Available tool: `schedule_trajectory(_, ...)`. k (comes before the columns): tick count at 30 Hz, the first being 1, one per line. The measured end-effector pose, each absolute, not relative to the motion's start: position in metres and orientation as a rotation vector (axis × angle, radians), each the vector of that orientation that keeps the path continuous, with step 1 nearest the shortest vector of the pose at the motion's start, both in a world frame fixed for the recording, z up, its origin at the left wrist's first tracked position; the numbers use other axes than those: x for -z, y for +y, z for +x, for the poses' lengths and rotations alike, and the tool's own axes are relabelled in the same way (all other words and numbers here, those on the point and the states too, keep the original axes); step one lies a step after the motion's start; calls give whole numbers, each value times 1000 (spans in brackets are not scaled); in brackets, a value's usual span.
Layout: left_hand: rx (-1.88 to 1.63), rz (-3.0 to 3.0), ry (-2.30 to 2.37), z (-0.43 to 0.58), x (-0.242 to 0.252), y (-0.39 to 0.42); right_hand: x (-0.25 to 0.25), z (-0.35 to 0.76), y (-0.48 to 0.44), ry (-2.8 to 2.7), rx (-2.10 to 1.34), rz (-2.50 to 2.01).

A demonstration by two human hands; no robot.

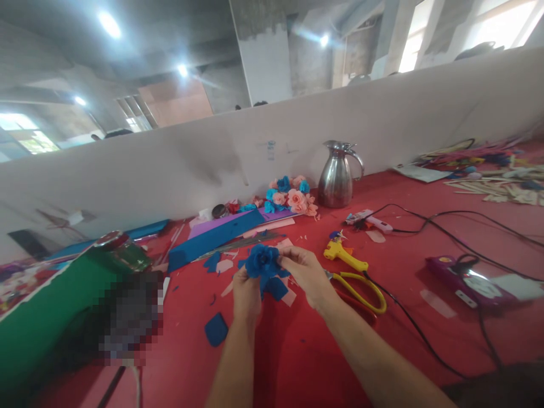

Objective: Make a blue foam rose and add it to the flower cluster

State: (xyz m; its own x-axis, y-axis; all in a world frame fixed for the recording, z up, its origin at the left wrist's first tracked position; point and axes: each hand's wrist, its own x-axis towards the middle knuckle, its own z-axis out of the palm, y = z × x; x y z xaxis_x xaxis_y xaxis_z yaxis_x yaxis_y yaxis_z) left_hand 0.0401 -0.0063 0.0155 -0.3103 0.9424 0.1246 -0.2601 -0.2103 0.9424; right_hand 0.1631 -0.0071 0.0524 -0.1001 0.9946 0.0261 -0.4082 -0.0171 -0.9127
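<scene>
A blue paper flower [262, 260] with layered, curled petals is held up between my two hands over the red table. My left hand [246, 294] grips it low on its left side, fingers closed. At its right edge, my right hand [304, 271] pinches a petal between thumb and fingers. Below and around the flower lie blue paper pieces [276, 288] and pink scraps. A separate blue petal piece [216, 329] rests left of my left forearm. The flower's underside and some fingertips are hidden.
Right of my hands lie a yellow glue gun [345, 255], yellow-handled cutters [369, 289], a pink glue gun [369, 220] and a purple power strip [471, 283] with trailing cords. Finished paper flowers [293, 195] and a metal jug [336, 175] stand behind. A green board [46, 317] is at left.
</scene>
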Motion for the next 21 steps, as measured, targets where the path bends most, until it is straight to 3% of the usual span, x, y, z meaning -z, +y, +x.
schedule_trajectory(6, -1651, 991, 1155, 38, -12, -8, -49, 164, -7, -1060, -1369, -877)
schedule_trajectory(13, -1668, 1110, 1101, 34, -4, -3, -49, 165, -10, -1173, -970, -1014)
schedule_trajectory(21, -1725, 1084, 1120, 35, -4, -5, -51, 166, -7, -939, -1317, -895)
